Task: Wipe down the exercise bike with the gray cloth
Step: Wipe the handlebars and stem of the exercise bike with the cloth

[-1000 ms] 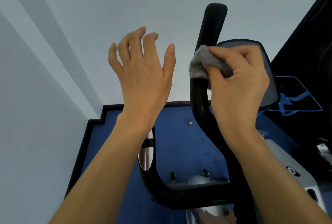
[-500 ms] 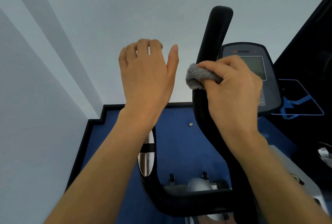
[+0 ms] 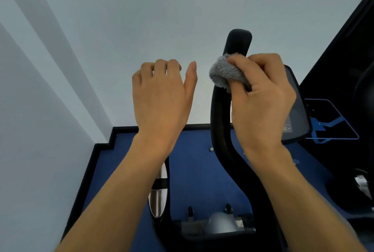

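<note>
A pale grey-white wall [image 3: 141,19] fills the upper half of the view and meets a dark blue floor [image 3: 194,172] edged by a black skirting strip [image 3: 104,146]. Seen from the person's own head, two bare arms reach forward and upward from the bottom edge. The right hand [image 3: 263,102] is raised to the upright black handlebar [image 3: 219,122] of the exercise bike [image 3: 253,203]. Its fingers and thumb curl round the gray cloth [image 3: 222,73] (a fluffy wad, partly hidden under the fingers) and press it against the bar just below its rounded top end. The left hand [image 3: 162,98] hovers just beside the bar in open air, its back to the camera. Its fingers are loosely bent at the knuckles and its thumb points straight up; it holds nothing and touches nothing. The bike's dark console [image 3: 298,110] sits behind the right hand, mostly covered by it. Lower down, a silver grip plate [image 3: 159,199] shows beneath the left forearm.
</note>
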`<act>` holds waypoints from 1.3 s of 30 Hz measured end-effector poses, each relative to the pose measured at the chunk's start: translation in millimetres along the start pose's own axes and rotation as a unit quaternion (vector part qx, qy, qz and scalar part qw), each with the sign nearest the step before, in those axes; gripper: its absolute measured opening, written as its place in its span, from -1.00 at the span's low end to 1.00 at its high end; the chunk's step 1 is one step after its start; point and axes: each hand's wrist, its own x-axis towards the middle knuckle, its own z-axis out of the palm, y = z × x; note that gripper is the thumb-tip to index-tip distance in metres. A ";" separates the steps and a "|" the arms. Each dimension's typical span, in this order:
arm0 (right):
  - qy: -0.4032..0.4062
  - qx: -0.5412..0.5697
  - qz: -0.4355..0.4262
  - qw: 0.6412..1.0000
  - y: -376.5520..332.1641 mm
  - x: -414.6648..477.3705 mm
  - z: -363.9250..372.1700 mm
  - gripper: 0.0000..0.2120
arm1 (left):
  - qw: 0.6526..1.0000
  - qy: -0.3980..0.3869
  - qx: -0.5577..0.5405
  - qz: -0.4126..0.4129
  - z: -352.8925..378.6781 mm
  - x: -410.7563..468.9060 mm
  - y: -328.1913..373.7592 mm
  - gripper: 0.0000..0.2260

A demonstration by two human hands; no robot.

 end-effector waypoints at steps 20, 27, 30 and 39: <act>0.020 0.031 0.017 0.999 -8.6 18.7 0.0 -0.79 | 0.995 0.086 -0.022 0.036 1.8 -4.6 -1.4 -0.65; -0.081 0.050 0.077 0.992 -4.0 -19.8 -25.3 -0.82 | 0.995 0.011 -0.094 0.042 -17.5 -23.1 -5.3 -0.67; -0.062 0.079 0.128 0.987 -22.3 -29.3 -52.0 -0.81 | 0.994 0.001 -0.105 0.035 -35.7 -53.6 -11.8 -0.67; -0.095 0.097 0.230 0.964 -74.7 -89.5 -135.8 -0.80 | 0.978 -0.115 -0.159 0.069 -84.4 -160.6 -33.6 -0.66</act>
